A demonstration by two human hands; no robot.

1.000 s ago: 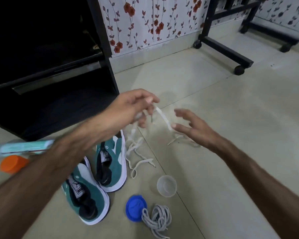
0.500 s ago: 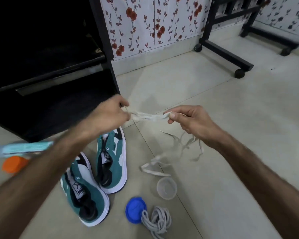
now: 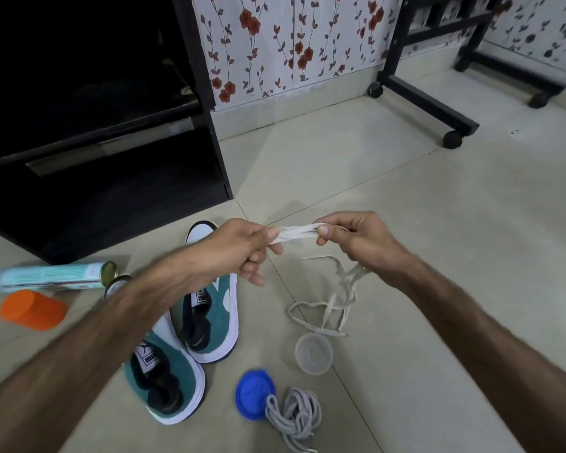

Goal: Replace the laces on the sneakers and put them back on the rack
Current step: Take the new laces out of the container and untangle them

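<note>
Both hands hold a white lace (image 3: 296,232) above the floor. My left hand (image 3: 242,246) pinches one end of the folded stretch and my right hand (image 3: 353,237) pinches the other, with the loose rest of the lace (image 3: 327,302) hanging from the right hand down to the tiles. Two green-and-white sneakers without laces lie on the floor under my left forearm, one (image 3: 209,318) further away and one (image 3: 164,384) nearer me. A coiled grey lace (image 3: 294,416) lies at the bottom centre.
A dark shoe rack (image 3: 105,178) stands open at the upper left. A blue lid (image 3: 254,395), a clear plastic cup (image 3: 313,353), an orange cap (image 3: 33,310) and a pale green can (image 3: 46,276) lie on the floor. A black wheeled stand (image 3: 425,99) is at the back right.
One second ago the right hand was open near the lace; it then took hold, and both hands now hold a short stretch taut, lower and nearer to me.
</note>
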